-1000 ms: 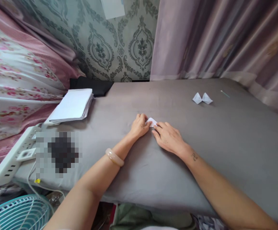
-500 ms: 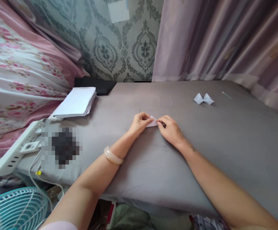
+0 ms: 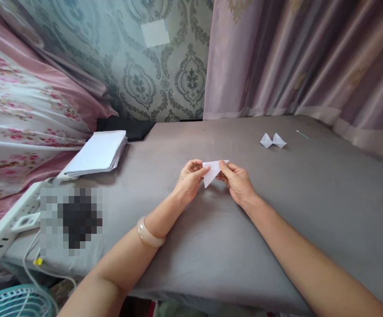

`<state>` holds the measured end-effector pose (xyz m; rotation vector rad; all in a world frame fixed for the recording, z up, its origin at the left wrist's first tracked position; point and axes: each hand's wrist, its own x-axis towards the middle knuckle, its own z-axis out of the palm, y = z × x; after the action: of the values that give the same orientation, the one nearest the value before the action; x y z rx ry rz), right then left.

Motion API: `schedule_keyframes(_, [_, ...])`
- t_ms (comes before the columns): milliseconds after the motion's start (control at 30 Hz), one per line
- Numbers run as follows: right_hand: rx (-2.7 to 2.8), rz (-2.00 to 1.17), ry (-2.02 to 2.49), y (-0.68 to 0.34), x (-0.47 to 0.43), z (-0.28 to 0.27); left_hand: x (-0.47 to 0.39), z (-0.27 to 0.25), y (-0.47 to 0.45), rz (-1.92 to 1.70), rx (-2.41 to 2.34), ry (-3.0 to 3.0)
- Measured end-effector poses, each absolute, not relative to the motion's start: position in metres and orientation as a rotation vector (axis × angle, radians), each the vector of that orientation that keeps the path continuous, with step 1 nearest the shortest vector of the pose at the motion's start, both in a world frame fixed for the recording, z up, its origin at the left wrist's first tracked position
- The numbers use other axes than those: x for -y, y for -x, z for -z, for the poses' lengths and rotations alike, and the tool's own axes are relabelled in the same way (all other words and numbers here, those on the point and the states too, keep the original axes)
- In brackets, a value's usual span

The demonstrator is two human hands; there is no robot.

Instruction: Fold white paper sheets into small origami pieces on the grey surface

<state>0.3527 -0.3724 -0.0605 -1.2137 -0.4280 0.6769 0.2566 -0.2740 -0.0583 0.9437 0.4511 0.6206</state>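
Observation:
A small white sheet of paper (image 3: 212, 171), folded into a triangle with one corner pointing down, is held between both hands over the grey-covered surface. My left hand (image 3: 191, 176) pinches its left edge, thumb on the front face. At the upper right, my right hand (image 3: 236, 178) grips the paper with the thumb on top and the fingers behind. The fingers behind the paper are partly hidden. Further back on the right stands a folded white paper piece (image 3: 273, 141) with two pointed peaks.
A stack of white paper (image 3: 95, 152) lies at the back left before a black folded item (image 3: 128, 127). A white power strip (image 3: 3, 233) with cables runs along the left edge, above a teal fan (image 3: 16, 304). A thin stick (image 3: 303, 134) lies back right.
The folded paper has been raised off the surface and turned, so its triangular face now shows with a corner downward. Both hands have shifted their grip on it. The camera view has tilted slightly.

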Motion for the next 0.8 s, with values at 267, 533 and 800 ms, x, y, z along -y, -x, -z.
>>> schedule_keyframes(267, [0.8, -0.359, 1.584, -0.374, 0.385, 0.054, 0.269, 0.055, -0.249, -0.427, -0.488, -1.427])
schedule_keyframes(533, [0.717, -0.388, 1.544, -0.377, 0.386, 0.047, 0.27, 0.052, -0.248, -0.329, -0.467, -1.349])
schedule_keyframes(800, [0.753, -0.37, 1.64, -0.38, 0.388, 0.047, 0.271, 0.053, -0.248, -0.344, -0.454, -1.368])
